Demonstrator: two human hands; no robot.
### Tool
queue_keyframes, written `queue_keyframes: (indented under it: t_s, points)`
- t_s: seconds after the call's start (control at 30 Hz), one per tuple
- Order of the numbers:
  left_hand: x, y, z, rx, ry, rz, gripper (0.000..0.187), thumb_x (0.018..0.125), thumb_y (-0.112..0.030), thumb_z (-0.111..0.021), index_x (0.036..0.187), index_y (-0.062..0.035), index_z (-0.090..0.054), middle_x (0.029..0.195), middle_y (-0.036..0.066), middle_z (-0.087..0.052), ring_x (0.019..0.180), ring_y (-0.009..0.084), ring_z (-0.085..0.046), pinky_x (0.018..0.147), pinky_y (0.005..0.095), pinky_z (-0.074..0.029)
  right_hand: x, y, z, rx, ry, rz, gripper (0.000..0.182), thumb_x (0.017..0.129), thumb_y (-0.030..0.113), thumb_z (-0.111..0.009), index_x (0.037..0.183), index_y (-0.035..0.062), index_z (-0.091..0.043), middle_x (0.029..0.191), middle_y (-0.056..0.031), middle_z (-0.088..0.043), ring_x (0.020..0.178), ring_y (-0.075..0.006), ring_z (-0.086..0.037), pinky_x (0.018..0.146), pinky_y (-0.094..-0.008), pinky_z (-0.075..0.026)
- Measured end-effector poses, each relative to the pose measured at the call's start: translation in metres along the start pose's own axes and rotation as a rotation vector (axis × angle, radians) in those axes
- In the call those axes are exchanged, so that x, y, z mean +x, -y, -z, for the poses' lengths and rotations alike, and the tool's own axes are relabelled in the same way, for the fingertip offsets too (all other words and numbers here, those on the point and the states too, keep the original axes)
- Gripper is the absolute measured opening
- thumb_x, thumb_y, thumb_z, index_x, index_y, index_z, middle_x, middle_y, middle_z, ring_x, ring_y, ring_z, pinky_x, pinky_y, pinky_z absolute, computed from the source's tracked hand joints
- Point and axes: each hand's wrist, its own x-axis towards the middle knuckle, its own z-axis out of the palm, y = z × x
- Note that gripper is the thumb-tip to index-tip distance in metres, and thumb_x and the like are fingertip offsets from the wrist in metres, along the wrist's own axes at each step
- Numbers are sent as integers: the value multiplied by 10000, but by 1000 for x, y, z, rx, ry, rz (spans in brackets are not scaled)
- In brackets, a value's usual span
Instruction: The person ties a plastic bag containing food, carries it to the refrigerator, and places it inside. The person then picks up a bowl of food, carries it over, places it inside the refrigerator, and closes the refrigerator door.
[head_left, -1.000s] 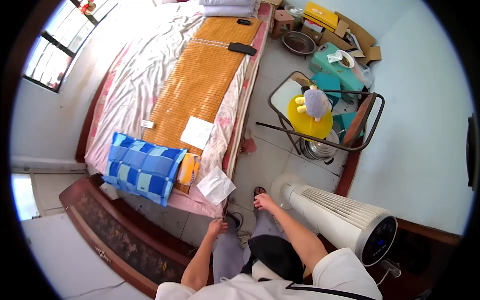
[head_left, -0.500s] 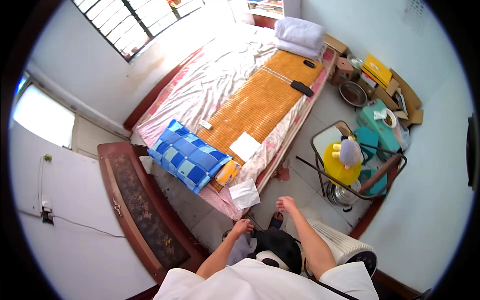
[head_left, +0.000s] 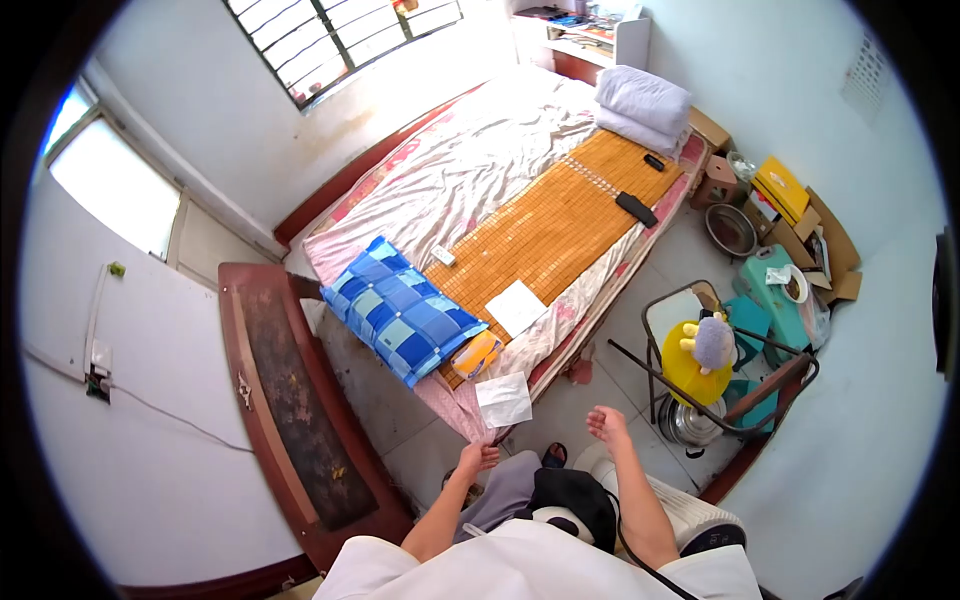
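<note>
My left hand [head_left: 479, 457] hovers near the bed's lower corner, its fingers apart and nothing in them. To the right of it, over the floor, my right hand [head_left: 607, 424] is held up with fingers loosely spread, also holding nothing. The closest thing to both is a white sheet of paper [head_left: 504, 399] at the bed's corner. Beside that lie an orange packet [head_left: 477, 354] and a blue checked pillow [head_left: 403, 312]. Another white paper [head_left: 516, 308] rests on the bamboo mat [head_left: 560, 235]. Against my body hangs a black bag [head_left: 574, 500] with a panda-like face.
A folding chair [head_left: 680, 300] with a yellow seat cover [head_left: 690, 380] and plush toy [head_left: 707, 343] stands right of the bed. Behind it are teal boxes [head_left: 775, 285] and a metal basin [head_left: 731, 230]. A white appliance [head_left: 690, 515] stands by my right arm; a dark red headboard [head_left: 300, 400] leans left.
The view has shifted, so the bed sits farther right and lower in it. My hands are a little farther apart, and more of my left leg shows.
</note>
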Motion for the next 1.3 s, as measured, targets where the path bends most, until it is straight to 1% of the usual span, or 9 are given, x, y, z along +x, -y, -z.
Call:
queue_keyframes:
  t_s: [0.2,0.4,0.5,0.53,0.6,0.67,1.07,1.2,1.3]
  points:
    - [36,-20,-9,96,46,38,401,963,-258,-429,1249,10,-513,1114,169,-662,994,263,-652,740,372,-552,-4,18,21,72,-37,102,214,902,228,-582,1051,79,-618,871,-79,-689,759,-187,-668,626,-329,-541]
    - [65,-78,-87,346,272,14,414,960,-280,-444,1254,4,-514,1097,162,-667,974,253,-660,796,381,-546,25,42,73,164,-67,156,206,904,245,-586,1019,81,-629,857,-68,-687,755,-181,-668,640,-332,-541]
    - [87,-115,-145,437,335,0,402,949,-296,-460,1220,-10,-539,1048,141,-683,913,245,-675,768,373,-549,3,83,84,172,-214,178,225,912,258,-580,1041,80,-624,877,-62,-687,778,-181,-668,665,-329,-542]
    - [88,-123,-159,450,388,-38,409,968,-316,-451,1233,-14,-527,1073,164,-680,988,260,-666,794,379,-545,-8,82,88,182,-240,159,225,912,258,-580,1041,80,-624,877,-62,-687,778,-181,-668,665,-329,-542]
    - [92,-141,-187,487,442,-66,409,964,-324,-464,1223,-16,-536,1073,162,-679,963,251,-672,773,362,-549,-13,103,100,213,-241,261,227,922,258,-570,1056,82,-617,911,-64,-685,813,-181,-667,689,-328,-542]
    - [95,-148,-203,505,441,-56,407,955,-318,-481,1222,-16,-539,1072,160,-679,943,248,-676,776,361,-551,-19,111,105,242,-269,254,229,915,249,-583,1062,75,-610,888,-66,-689,780,-176,-669,646,-317,-536]
    - [153,-179,-264,591,421,86,419,926,-297,-513,1229,-8,-536,1079,167,-672,964,270,-667,784,397,-549,12,110,181,427,-390,165,253,946,268,-545,1107,83,-609,942,-75,-679,841,-195,-667,710,-343,-535]
    - [142,-209,-318,619,327,64,415,932,-288,-503,1232,-5,-548,1080,174,-672,950,283,-668,793,412,-534,46,139,198,452,-340,210,225,922,249,-567,1064,84,-623,889,-61,-687,782,-182,-674,679,-327,-543]
    - [136,-227,-372,716,401,32,392,946,-282,-479,1219,-11,-556,1055,155,-682,937,266,-672,785,397,-536,56,178,199,406,-277,216,234,954,242,-523,1097,74,-602,932,-80,-682,825,-196,-670,699,-328,-536]
